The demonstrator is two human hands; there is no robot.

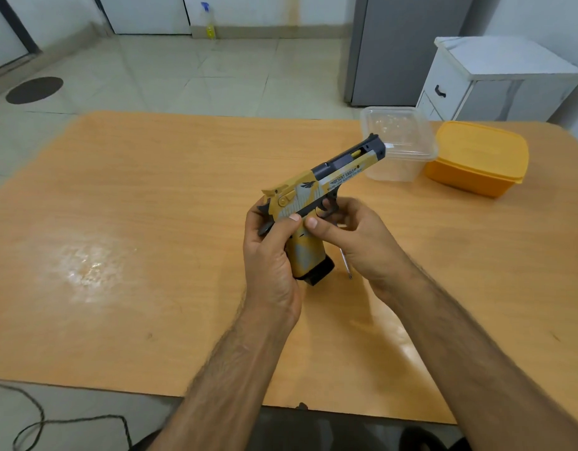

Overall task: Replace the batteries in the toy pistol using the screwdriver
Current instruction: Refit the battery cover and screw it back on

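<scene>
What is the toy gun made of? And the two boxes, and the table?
The toy pistol looks like matte painted plastic in yellow, grey and black. The clear box seems thin see-through plastic; the orange box opaque, slightly glossy plastic. The table shows wood grain with a shiny glare, probably laminate.

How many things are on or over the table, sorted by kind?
Toy pistols: 1, the pistol, held by the left hand and right hand.
Screwdrivers: 1, the screwdriver, mostly hidden behind the right hand.
Plastic boxes: 2, the clear box and the orange box.
Total: 4.
</scene>
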